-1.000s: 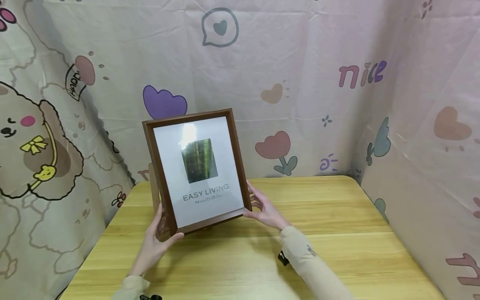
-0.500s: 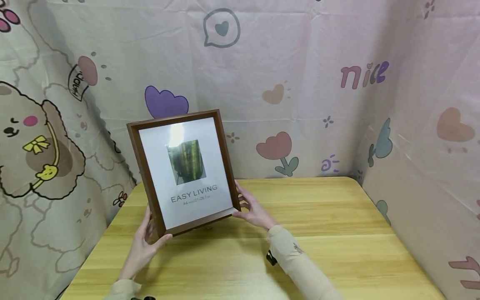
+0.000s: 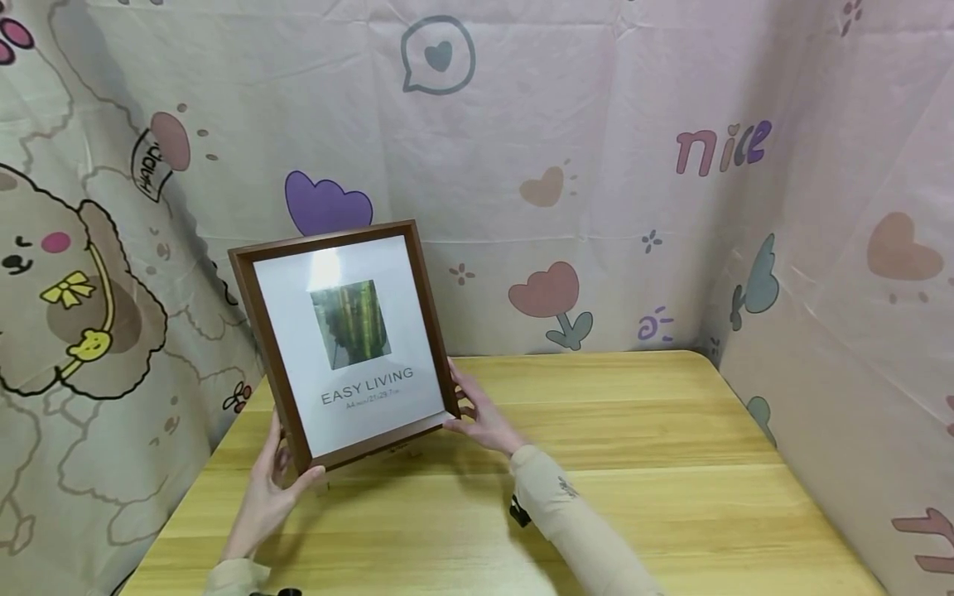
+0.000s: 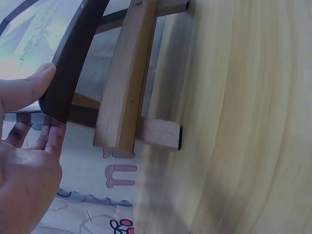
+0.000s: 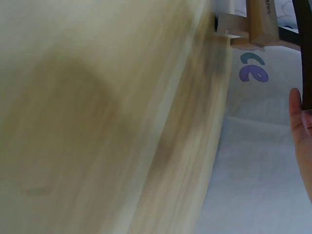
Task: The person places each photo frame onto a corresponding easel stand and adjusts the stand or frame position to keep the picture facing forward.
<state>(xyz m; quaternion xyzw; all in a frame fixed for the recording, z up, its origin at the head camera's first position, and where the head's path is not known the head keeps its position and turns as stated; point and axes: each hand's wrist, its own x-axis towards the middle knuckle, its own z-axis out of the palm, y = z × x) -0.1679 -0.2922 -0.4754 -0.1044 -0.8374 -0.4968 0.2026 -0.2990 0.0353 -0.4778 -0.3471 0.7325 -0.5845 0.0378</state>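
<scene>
A brown picture frame (image 3: 349, 331) with "EASY LIVING" and a green picture on its white sheet is held up, tilted, at the left of the table. My left hand (image 3: 268, 492) grips its lower left corner, thumb on the front and fingers behind. At the lower right corner my right hand (image 3: 488, 418) grips it the same way. Behind the frame, a small wooden easel (image 4: 124, 78) stands on the table, with its ledge lower than the frame's bottom edge in the left wrist view. The head view hides most of this easel behind the frame.
The wood-grain table (image 3: 633, 480) extends to the right of the hands. A printed cloth (image 3: 462, 149) hangs close behind its back edge, and more patterned cloth (image 3: 842, 331) lines the sides.
Both hands have carried the picture frame to the left, keeping its tilt. The easel leg seen at its left a second ago is now covered by the frame.
</scene>
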